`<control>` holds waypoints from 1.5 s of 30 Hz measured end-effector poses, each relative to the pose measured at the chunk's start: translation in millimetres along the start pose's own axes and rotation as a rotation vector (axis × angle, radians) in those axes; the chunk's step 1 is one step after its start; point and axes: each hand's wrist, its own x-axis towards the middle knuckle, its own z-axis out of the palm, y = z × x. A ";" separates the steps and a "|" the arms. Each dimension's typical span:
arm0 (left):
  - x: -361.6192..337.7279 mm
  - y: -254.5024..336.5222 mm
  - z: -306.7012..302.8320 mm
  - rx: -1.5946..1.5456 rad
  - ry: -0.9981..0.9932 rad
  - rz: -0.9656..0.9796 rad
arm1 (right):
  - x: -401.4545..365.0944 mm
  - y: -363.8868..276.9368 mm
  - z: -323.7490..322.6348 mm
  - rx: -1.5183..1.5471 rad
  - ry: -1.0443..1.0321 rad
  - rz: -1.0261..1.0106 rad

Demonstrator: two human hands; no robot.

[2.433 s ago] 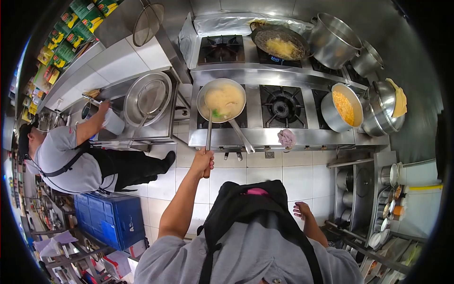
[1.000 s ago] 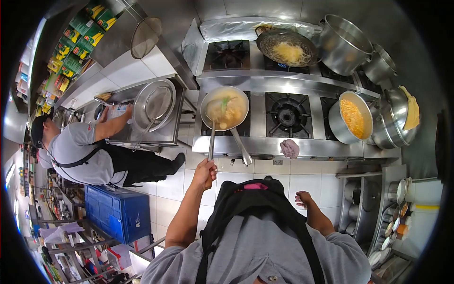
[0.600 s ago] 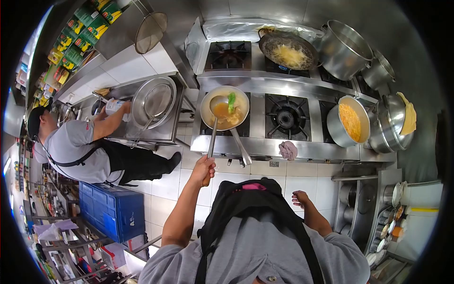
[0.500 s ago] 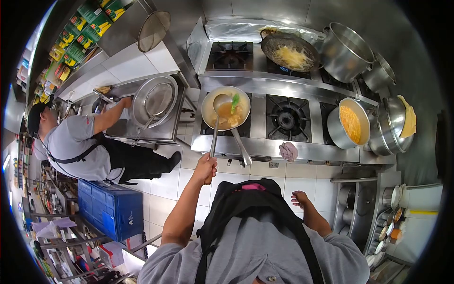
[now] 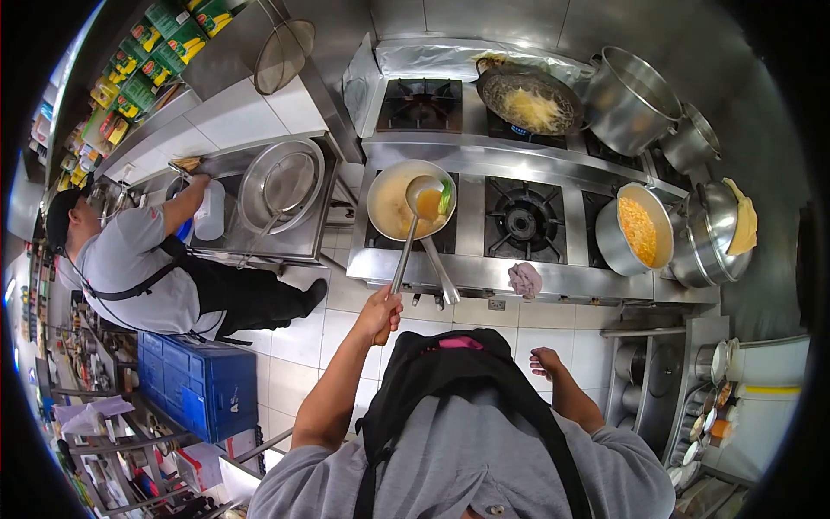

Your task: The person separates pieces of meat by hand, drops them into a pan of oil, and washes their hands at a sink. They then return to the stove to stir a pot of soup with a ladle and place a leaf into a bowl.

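My left hand (image 5: pixel 379 315) is wrapped round the handle of a long metal ladle (image 5: pixel 403 259). The ladle's bowl sits in a pan (image 5: pixel 375 206) on the front left burner, with brown liquid in it and a green leaf (image 5: pixel 445 197) beside it. Pale liquid coats the pan's inside, and the pan's handle (image 5: pixel 443 273) points toward me, untouched. Off to the right, over the floor, my right hand (image 5: pixel 545 362) hangs with loosely curled fingers slightly apart, holding nothing visible. A crumpled cloth (image 5: pixel 525 280) lies on the stove's front edge between the hands.
A wok (image 5: pixel 531 97) of frying food stands over a blue flame at the back. Large pots (image 5: pixel 635 99) and a pot of orange food (image 5: pixel 638 227) stand right. A co-worker (image 5: pixel 130 251) is at the left counter near a big metal bowl (image 5: pixel 282 186). A blue crate (image 5: pixel 199 385) stands behind.
The ladle's bowl has moved right in the pan, beside the leaf, and now holds brown liquid. My left hand shifted slightly right. The co-worker's arm has drawn back toward a white container.
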 end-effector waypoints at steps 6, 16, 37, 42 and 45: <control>-18.0 -10.5 -1.4 0.102 0.026 0.021 | 2.7 10.6 -3.1 -0.008 0.006 0.031; -6.0 -19.2 9.6 0.434 0.111 0.131 | 1.6 -4.0 5.5 -0.069 -0.017 0.003; -54.0 -85.8 -5.2 0.943 0.336 0.437 | -4.6 14.4 0.6 -0.058 -0.008 0.045; -65.3 -80.0 1.3 0.885 0.322 0.273 | -2.2 8.1 4.8 -0.063 -0.022 0.022; -66.3 -80.4 0.6 0.884 0.326 0.251 | -2.5 2.1 9.0 -0.077 -0.029 0.006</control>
